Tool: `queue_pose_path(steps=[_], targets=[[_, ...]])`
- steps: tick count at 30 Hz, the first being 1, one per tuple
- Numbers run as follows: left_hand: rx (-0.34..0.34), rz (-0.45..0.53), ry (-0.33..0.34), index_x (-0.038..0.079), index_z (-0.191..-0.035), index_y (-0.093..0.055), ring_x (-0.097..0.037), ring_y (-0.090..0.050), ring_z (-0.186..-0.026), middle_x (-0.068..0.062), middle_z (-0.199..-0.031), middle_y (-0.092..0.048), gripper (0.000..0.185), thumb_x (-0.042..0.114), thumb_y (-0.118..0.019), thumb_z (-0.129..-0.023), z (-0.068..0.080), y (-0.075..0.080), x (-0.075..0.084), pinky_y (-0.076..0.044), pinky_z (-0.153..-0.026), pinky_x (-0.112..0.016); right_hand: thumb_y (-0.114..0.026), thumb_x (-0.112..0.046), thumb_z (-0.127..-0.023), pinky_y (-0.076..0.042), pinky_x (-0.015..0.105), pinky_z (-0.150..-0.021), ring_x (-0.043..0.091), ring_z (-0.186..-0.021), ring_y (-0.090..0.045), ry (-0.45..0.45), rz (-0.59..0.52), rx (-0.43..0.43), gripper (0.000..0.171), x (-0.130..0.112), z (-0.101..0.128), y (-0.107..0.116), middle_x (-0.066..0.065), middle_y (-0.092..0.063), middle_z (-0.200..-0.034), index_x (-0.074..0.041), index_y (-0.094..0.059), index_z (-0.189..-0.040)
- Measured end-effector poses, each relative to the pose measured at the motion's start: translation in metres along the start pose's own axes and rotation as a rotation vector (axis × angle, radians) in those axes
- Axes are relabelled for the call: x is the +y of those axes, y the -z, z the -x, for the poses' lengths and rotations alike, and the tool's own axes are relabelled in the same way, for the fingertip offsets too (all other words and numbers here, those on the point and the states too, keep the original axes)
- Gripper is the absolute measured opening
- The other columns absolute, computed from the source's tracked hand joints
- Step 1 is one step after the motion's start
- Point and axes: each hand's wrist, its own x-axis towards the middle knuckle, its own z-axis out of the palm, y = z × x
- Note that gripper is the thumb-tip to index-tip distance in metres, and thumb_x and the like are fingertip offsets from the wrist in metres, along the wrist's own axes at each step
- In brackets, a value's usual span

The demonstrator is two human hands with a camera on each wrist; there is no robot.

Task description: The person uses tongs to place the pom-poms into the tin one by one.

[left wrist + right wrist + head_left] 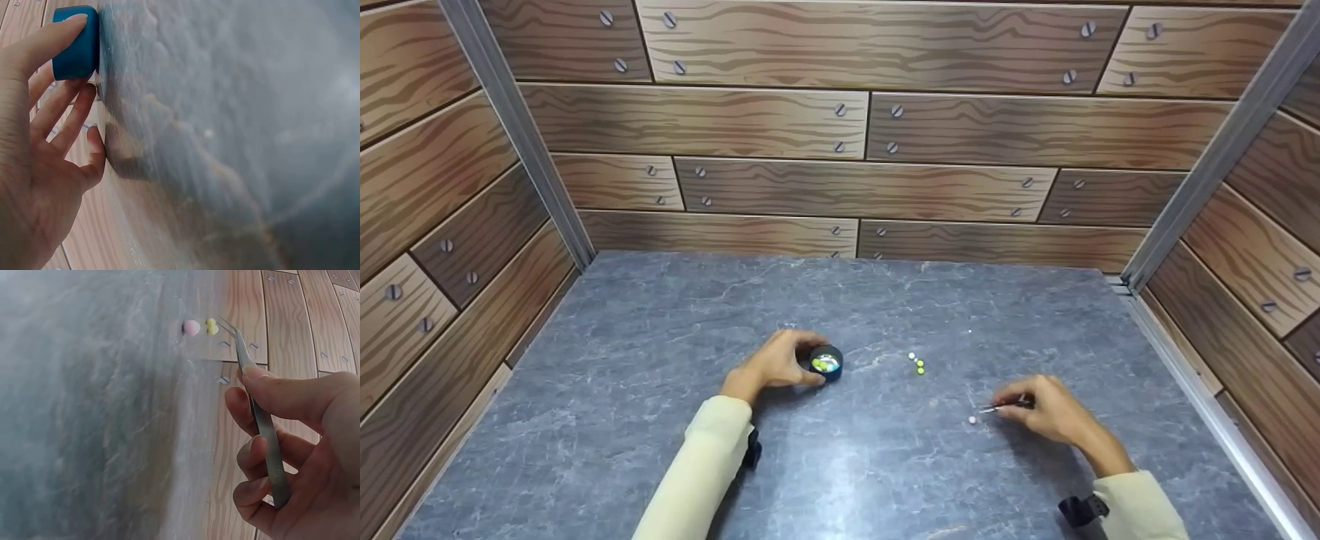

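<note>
My left hand (780, 360) holds a small dark round cup (838, 367) on the table, thumb on the near side and fingers round the far side. Yellow, white and blue bits show inside it; from the left wrist view the cup (76, 48) looks blue. In my right hand (1054, 409) is a pair of fine curved tweezers (264, 427), pinched between thumb and fingers. The tweezer tips stand slightly apart, close to a small pale pink ball (192, 328) that looks whitish in the head view. Nothing shows between the tips.
Between the hands lie a white ball (912, 355) and two yellow balls (920, 367) in a small cluster. A tiny white speck (970, 331) sits farther back. Wood-patterned walls (855, 127) enclose the grey marbled table (675, 315) at the back and both sides.
</note>
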Motion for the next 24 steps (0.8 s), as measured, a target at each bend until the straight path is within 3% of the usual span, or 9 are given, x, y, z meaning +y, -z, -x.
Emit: queue_pose_path(steps=[15, 24], targets=[[0.019, -0.002, -0.004, 0.005, -0.129, -0.069, -0.025, -0.069, -0.118, -0.011, -0.124, -0.075, 0.061, 0.020, -0.090, -0.073, 0.012, 0.002, -0.006, -0.052, -0.108, -0.045, -0.079, -0.012, -0.088, -0.055, 0.022, -0.071, -0.002, -0.081, -0.065, 0.007, -0.016, -0.013, 0.009, 0.002, 0.003, -0.008, 0.006, -0.080, -0.092, -0.010, -0.082, -0.096], [0.005, 0.012, -0.013, 0.005, -0.128, -0.069, -0.025, -0.069, -0.116, -0.010, -0.124, -0.075, 0.060, 0.019, -0.089, -0.074, 0.000, -0.001, -0.001, -0.053, -0.107, -0.044, -0.080, -0.012, -0.087, -0.055, 0.021, -0.070, -0.002, -0.081, -0.065, -0.018, -0.010, -0.003, 0.010, 0.002, 0.009, -0.003, 0.007, -0.081, -0.093, -0.009, -0.082, -0.097]])
